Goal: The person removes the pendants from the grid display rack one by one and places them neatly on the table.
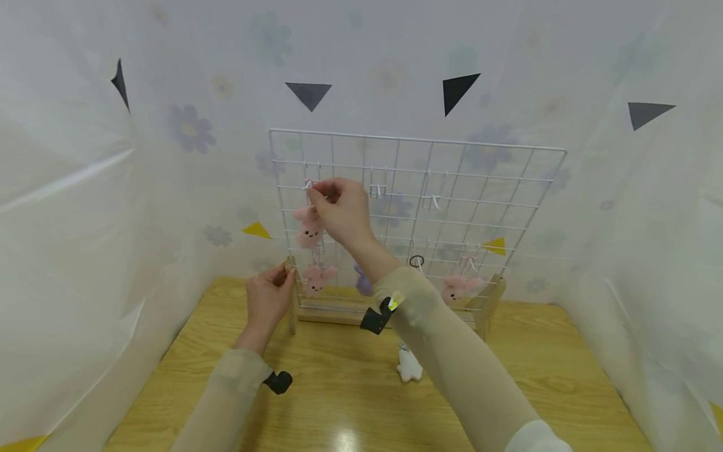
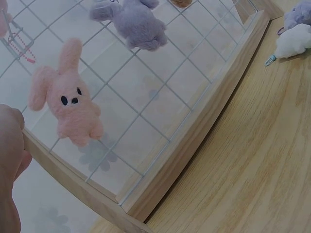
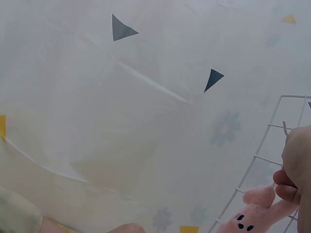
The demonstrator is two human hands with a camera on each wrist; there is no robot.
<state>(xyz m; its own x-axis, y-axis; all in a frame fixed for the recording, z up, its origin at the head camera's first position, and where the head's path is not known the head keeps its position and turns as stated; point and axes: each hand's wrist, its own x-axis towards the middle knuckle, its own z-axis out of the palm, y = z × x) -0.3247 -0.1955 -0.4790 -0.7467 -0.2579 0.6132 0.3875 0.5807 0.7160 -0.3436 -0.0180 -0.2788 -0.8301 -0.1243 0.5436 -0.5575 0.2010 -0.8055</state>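
My right hand [image 1: 347,210] pinches the top of a pink bunny plush keychain [image 1: 309,232] by a hook at the grid's upper left. In the right wrist view the bunny [image 3: 248,219] dangles below the fingers, its loop mostly hidden. My left hand [image 1: 270,300] grips the top of the wooden side post [image 1: 292,307] of the stand. Just beside that post hangs another pink bunny [image 1: 317,280], also seen as a whole bunny [image 2: 73,99] in the left wrist view. The white wire grid [image 1: 480,194] stands upright in its wooden base [image 1: 330,315].
Two hooks [image 1: 377,191] hold no plush on the upper grid. A purple plush [image 1: 363,281] and a pink bunny [image 1: 460,289] hang lower down. On the wooden table [image 1: 316,389] lies a white plush [image 1: 409,365], with a purple plush [image 2: 297,15] behind it.
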